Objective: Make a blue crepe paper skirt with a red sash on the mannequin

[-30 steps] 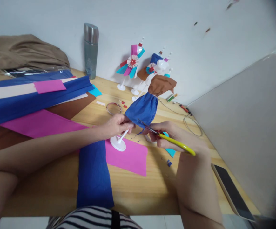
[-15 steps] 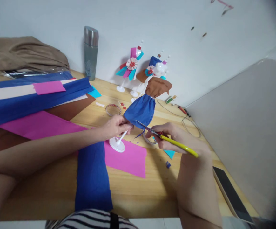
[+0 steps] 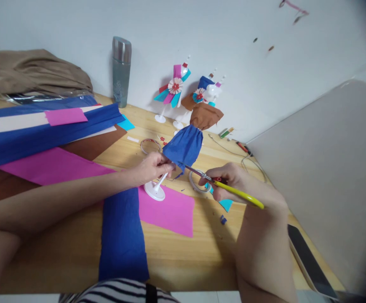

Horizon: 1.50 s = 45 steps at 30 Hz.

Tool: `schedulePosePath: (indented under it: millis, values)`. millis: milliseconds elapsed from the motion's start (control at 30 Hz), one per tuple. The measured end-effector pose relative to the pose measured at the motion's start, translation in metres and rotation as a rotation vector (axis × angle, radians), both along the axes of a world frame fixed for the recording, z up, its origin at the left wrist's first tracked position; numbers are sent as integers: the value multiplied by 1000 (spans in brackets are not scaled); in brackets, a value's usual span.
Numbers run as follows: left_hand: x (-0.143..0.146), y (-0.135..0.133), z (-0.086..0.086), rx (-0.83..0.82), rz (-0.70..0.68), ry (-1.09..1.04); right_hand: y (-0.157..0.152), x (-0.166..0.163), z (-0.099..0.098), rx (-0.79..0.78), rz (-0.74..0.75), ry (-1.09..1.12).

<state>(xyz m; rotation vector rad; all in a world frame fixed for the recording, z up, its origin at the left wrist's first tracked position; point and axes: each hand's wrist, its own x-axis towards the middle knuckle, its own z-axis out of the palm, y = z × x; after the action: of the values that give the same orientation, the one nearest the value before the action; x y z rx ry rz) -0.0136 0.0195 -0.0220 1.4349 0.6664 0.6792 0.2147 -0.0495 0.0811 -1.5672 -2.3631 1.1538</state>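
Note:
My left hand (image 3: 159, 165) is closed around the white stand (image 3: 155, 191) just under a gathered blue crepe-paper skirt (image 3: 185, 145), its fingertips at the skirt's lower edge. Above the blue part flares brown crepe paper (image 3: 205, 115). The whole piece tilts to the right over the table. In my right hand (image 3: 230, 179) is a pair of scissors (image 3: 241, 194) with yellow handles. Their blades lie at the skirt's hem, where a narrow blue strip dangles. Below is a flat pink paper piece (image 3: 173, 212), and a blue paper strip (image 3: 122, 235) lies nearer to me.
Stacked colored papers (image 3: 44, 126) cover the left side. A bottle (image 3: 121, 73) and several decorated figures (image 3: 175, 86) stand by the wall. Tape rolls (image 3: 199, 182) and blue scraps (image 3: 223, 219) lie on the table (image 3: 183, 261); a phone (image 3: 311, 261) rests at the right edge.
The skirt and its brown top have shifted slightly left. The scissor blades have drawn a little right along the hem, and the loose blue strip hangs differently.

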Motion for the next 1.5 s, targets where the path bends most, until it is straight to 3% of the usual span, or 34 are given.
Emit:
schedulePosePath:
  millis: [300, 533, 933, 1500]
  values:
    - [1, -3, 1, -151, -21, -92, 1, 1, -4, 44, 115, 38]
    - [1, -3, 0, -169, -44, -108, 6, 9, -13, 32, 125, 107]
    - [2, -3, -4, -130, -78, -131, 6, -8, -8, -17, 84, 114]
    - [3, -4, -4, -160, -69, -131, 6, -6, -17, -2, 56, 167]
